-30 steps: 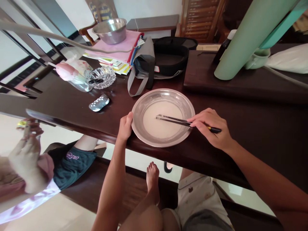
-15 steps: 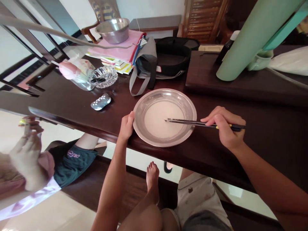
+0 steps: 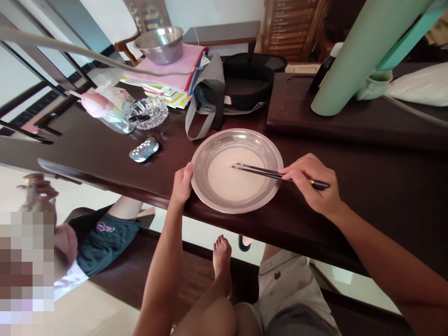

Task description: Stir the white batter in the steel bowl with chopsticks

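A round metal dish [image 3: 241, 207] stands on the dark wooden table near its front edge. Whitish liquid [image 3: 234, 182] covers its bottom. My left hand [image 3: 182, 183] grips the dish's left rim, thumb on top and the other fingers mostly hidden below. In my right hand [image 3: 313, 184] is a pair of black chopsticks [image 3: 259, 171], held over the dish's right rim. Their tips point left and reach the liquid near the middle of the dish, slightly apart from each other.
Left of the dish lie a grey game controller [image 3: 144, 150] and a glass ashtray [image 3: 149, 113]. Behind are a metal basin [image 3: 161, 46] on stacked books and a black-grey bag [image 3: 247, 88]. A green cylinder [image 3: 350, 74] leans at right. Another person [image 3: 105, 238] sits at left.
My right hand has moved left, closer to the dish's rim. The chopstick tips have shifted left and towards the far side in the liquid. My left hand keeps its hold.
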### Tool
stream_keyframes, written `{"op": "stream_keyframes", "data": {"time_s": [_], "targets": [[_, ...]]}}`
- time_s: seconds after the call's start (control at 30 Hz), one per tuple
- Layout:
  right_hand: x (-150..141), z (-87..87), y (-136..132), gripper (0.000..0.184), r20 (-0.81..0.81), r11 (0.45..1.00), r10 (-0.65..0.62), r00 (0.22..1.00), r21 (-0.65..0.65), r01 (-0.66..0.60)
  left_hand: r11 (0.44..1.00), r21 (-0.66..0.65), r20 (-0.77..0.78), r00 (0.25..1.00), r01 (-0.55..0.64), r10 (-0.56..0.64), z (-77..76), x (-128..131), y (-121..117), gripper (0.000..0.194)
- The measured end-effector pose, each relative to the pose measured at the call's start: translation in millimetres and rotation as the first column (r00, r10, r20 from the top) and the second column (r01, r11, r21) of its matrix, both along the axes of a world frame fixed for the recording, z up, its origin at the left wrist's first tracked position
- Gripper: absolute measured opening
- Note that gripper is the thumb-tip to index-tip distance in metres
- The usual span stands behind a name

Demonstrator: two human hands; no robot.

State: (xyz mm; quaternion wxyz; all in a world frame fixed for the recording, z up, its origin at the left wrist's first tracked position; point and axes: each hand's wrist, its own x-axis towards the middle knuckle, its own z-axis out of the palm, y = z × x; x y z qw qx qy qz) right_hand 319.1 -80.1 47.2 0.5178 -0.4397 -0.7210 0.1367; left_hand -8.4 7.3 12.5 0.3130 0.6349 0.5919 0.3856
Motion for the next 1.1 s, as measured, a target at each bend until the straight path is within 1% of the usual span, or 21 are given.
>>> {"op": "stream_keyframes", "data": {"time_s": [0.07, 0.13, 0.2, 0.23, 0.3, 0.37, 0.43, 0.47, 0.53, 0.6, 0.63, 0.7, 0.77, 0.87, 0.93, 1.0, 1.03, 1.1], "targets": [[0.9, 0.1, 0.0, 0.030, -0.080, 0.999, -0.031, 0.996, 0.022, 0.033, 1.000, -0.010, 0.000, 1.000, 0.000, 0.000, -0.1, 0.2, 0.2, 0.047], [0.7, 0.1, -0.4, 0.034, -0.115, 1.000, 0.000, 0.993, 0.009, 0.001, 1.000, -0.017, 0.003, 1.000, 0.000, 0.000, -0.3, 0.2, 0.4, 0.048], [-0.2, 0.3, -0.7, 0.030, -0.060, 0.999, 0.041, 0.997, -0.027, -0.042, 1.000, -0.017, 0.006, 1.000, -0.006, 0.006, -0.4, 0.1, 0.6, 0.048], [-0.5, 0.3, -0.7, 0.027, -0.023, 0.998, 0.043, 0.999, -0.042, -0.044, 1.000, -0.016, 0.007, 1.000, -0.009, 0.009, -0.4, 0.1, 0.7, 0.048], [0.1, 0.1, -0.1, 0.024, -0.010, 0.999, 0.002, 1.000, -0.033, -0.002, 1.000, -0.015, 0.009, 1.000, -0.011, 0.012, -0.1, 0.3, 0.7, 0.048], [1.7, -0.6, 0.6, 0.029, -0.088, 0.999, -0.040, 0.995, 0.000, 0.040, 1.000, -0.021, 0.014, 1.000, -0.007, 0.007, 0.7, 0.8, 0.5, 0.048], [2.3, -1.0, 0.8, 0.034, -0.148, 1.000, -0.012, 0.989, -0.005, 0.011, 1.000, -0.030, 0.018, 1.000, -0.004, 0.004, 1.8, 1.4, 0.2, 0.048], [1.9, -0.9, 0.7, 0.034, -0.140, 1.000, 0.020, 0.990, -0.021, -0.023, 0.999, -0.033, 0.018, 1.000, -0.005, 0.006, 2.4, 1.7, -0.1, 0.048], [0.4, -0.3, 0.3, 0.029, -0.066, 0.996, 0.065, 0.996, -0.057, -0.068, 0.999, -0.031, 0.014, 1.000, -0.011, 0.012, 3.1, 1.9, -0.6, 0.048], [-0.3, 0.3, 0.0, 0.024, -0.010, 0.998, 0.033, 0.999, -0.059, -0.033, 1.000, -0.022, 0.010, 1.000, -0.016, 0.016, 3.1, 1.7, -0.9, 0.047], [0.0, 0.5, 0.0, 0.025, -0.019, 0.999, -0.002, 1.000, -0.045, 0.001, 1.000, -0.021, 0.011, 1.000, -0.015, 0.015, 2.9, 1.6, -0.9, 0.047], [1.1, 0.4, 0.0, 0.030, -0.094, 0.999, -0.050, 0.994, -0.023, 0.048, 1.000, -0.024, 0.015, 1.000, -0.010, 0.010, 2.3, 1.4, -0.6, 0.047], [1.5, 0.0, -0.1, 0.033, -0.138, 0.999, -0.024, 0.990, -0.036, 0.020, 1.000, -0.025, 0.016, 1.000, -0.006, 0.007, 1.7, 1.1, -0.2, 0.047], [0.2, -0.2, -0.2, 0.026, -0.044, 0.997, 0.046, 0.998, -0.061, -0.048, 1.000, -0.016, 0.012, 1.000, -0.011, 0.011, 1.4, 0.8, -0.1, 0.046], [0.1, -0.6, 0.1, 0.023, -0.012, 0.999, 0.016, 1.000, -0.048, -0.017, 1.000, -0.010, 0.008, 1.000, -0.013, 0.013, 1.3, 0.7, -0.5, 0.046], [1.0, -1.1, 0.5, 0.027, -0.085, 0.999, -0.037, 0.996, -0.020, 0.036, 1.000, -0.010, 0.008, 1.000, -0.004, 0.004, 1.4, 0.7, -0.9, 0.047], [1.3, -1.3, 0.6, 0.030, -0.131, 0.999, -0.042, 0.990, -0.014, 0.040, 1.000, -0.013, 0.010, 1.000, 0.001, -0.001, 1.4, 0.7, -1.0, 0.047], [1.1, -1.1, 0.5, 0.032, -0.150, 1.000, -0.004, 0.989, -0.028, -0.001, 1.000, -0.020, 0.012, 1.000, 0.005, -0.005, 1.3, 0.7, -1.1, 0.047]]}}
